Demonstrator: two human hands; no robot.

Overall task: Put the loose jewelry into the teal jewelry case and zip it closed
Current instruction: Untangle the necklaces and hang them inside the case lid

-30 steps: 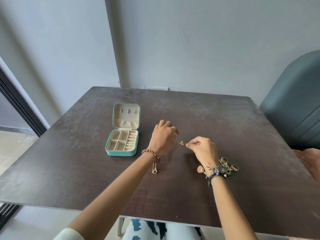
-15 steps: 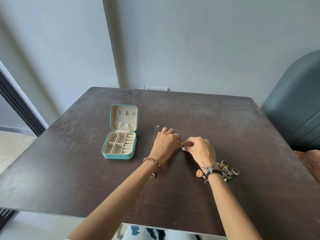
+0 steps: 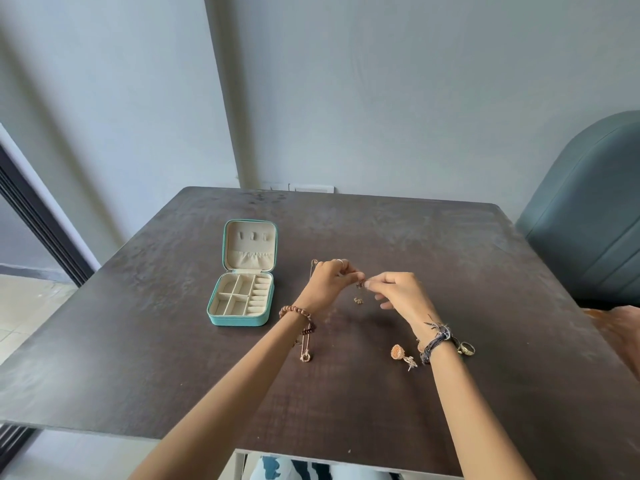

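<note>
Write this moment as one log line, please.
both hands: left hand, right hand pinch small earring | teal case: open | zip: not done

Matt, dark wood-grain table (image 3: 485,271) with a worn, scuffed finish; teal leather-like case (image 3: 239,319) lined in pale, soft cloth; shiny gold-coloured metal earring (image 3: 398,351) and rings (image 3: 467,348).
</note>
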